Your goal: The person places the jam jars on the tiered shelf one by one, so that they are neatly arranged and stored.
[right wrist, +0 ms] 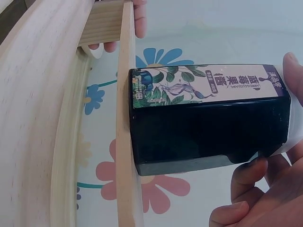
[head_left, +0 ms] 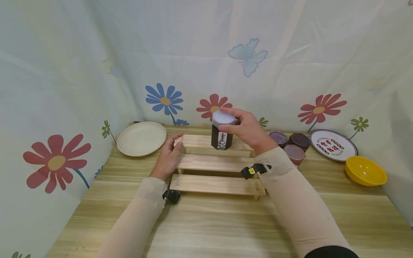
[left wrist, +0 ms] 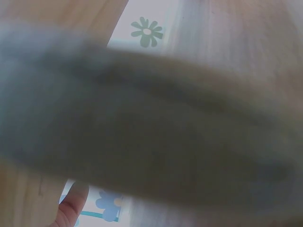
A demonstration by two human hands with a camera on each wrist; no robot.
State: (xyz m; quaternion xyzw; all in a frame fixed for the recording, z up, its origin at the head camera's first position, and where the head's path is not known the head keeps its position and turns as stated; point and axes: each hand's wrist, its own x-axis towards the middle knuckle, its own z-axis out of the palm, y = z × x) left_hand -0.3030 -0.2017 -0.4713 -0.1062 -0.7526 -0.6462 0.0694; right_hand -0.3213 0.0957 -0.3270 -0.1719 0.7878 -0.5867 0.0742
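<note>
A three-step wooden rack (head_left: 209,163) stands mid-table. My right hand (head_left: 250,129) grips a dark, faceted jam jar (head_left: 222,138) around its white lid, fingers behind and thumb in front. The jar is upright at the top step, and in the right wrist view its base meets the board (right wrist: 124,142). A purple and white label (right wrist: 189,87) with plants runs down one side. My left hand (head_left: 169,156) holds the left end of the top step, thumb at the front. A blurred shape covers most of the left wrist view, where one fingertip (left wrist: 75,198) shows.
Three lidded jars (head_left: 294,152) stand close together right of the rack. Behind them a printed plate (head_left: 333,145) leans near the curtain, with a yellow bowl (head_left: 366,171) in front of it. A cream plate (head_left: 142,139) lies at the back left. Flowered curtain (head_left: 180,43) surrounds the table.
</note>
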